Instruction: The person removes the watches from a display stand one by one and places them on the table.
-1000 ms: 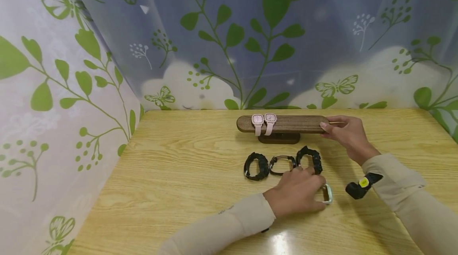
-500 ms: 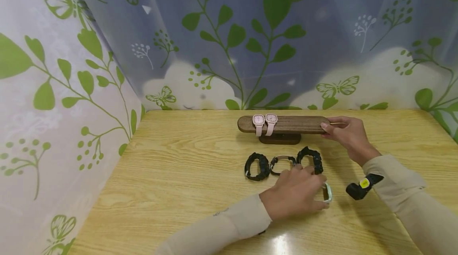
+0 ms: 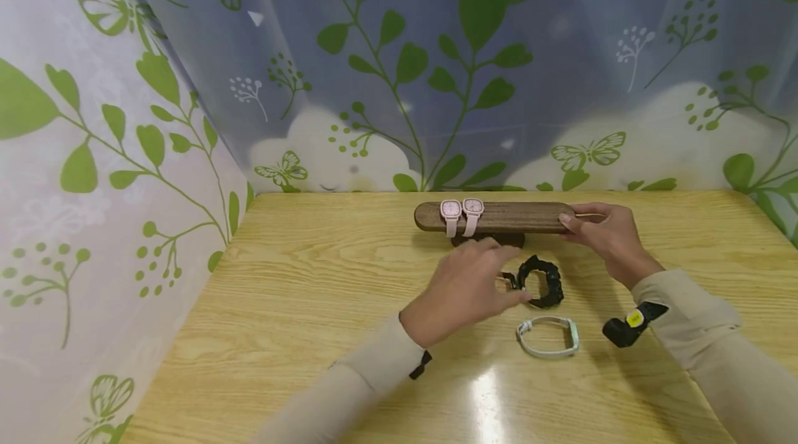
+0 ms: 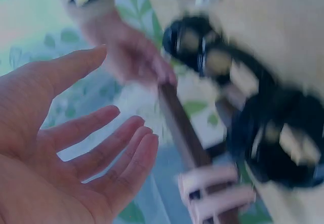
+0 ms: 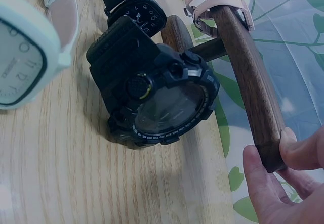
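My right hand (image 3: 607,236) pinches the right end of a dark wooden watch stand (image 3: 520,217) between thumb and fingers. Two pink watches (image 3: 472,207) hang side by side near the bar's left end. Fingers spread and holding nothing, my left hand (image 3: 464,285) hovers over the row of black watches; the left wrist view shows its bare palm (image 4: 76,168). One chunky black watch (image 3: 553,282) stands on its side right of that hand. A slimmer black watch (image 5: 144,16) is mostly covered in the head view, and another is hidden there. Nearer me lies a mint-green watch (image 3: 573,337).
The wooden table (image 3: 299,305) runs back to a blue curtain (image 3: 399,84) with leaf prints. A pale patterned curtain (image 3: 106,153) borders the left side. Black straps with a small device (image 3: 632,323) sit on my right wrist.
My left hand has left the mint-green watch and moved left and away from me, over the black watches. The mint-green watch stays on the table. My right hand keeps its grip.
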Action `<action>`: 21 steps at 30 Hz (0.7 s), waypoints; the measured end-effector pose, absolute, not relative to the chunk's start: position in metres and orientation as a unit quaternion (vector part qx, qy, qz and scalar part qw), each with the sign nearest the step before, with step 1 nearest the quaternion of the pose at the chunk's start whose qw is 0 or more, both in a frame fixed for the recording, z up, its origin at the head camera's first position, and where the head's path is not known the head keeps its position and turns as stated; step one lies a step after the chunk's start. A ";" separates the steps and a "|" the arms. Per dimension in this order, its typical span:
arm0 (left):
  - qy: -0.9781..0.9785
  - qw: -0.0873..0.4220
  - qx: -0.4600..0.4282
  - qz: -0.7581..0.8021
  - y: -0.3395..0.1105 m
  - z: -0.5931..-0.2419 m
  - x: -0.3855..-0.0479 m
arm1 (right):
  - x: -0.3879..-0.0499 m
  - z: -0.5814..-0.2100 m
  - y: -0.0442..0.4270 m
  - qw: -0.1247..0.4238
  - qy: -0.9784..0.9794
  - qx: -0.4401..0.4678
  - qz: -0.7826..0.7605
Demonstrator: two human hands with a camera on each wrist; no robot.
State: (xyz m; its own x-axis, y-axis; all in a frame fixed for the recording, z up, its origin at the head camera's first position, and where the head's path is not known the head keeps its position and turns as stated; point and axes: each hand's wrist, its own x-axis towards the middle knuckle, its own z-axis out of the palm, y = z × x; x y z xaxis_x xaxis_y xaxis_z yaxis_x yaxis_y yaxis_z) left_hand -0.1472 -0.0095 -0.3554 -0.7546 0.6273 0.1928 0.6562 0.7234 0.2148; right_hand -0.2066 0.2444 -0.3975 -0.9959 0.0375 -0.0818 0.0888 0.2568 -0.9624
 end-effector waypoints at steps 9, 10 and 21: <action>-0.946 0.091 -0.260 -0.171 -0.049 -0.341 -0.190 | -0.207 -0.397 0.245 0.025 0.788 0.044 -0.614; -0.948 0.090 -0.249 -0.177 -0.052 -0.342 -0.194 | -0.207 -0.397 0.245 0.025 0.789 0.045 -0.612; -0.949 0.040 -0.214 -0.228 -0.076 -0.361 -0.236 | -0.206 -0.396 0.244 0.024 0.790 0.043 -0.611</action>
State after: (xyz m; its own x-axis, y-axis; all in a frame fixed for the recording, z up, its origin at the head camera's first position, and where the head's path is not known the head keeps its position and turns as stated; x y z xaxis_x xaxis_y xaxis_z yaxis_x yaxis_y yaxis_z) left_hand -0.2357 -0.0758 -0.3610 -0.9048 0.3888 0.1740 0.4254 0.8044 0.4147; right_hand -0.2059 0.2440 -0.3957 -0.9951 0.0390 -0.0908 0.0977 0.2490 -0.9636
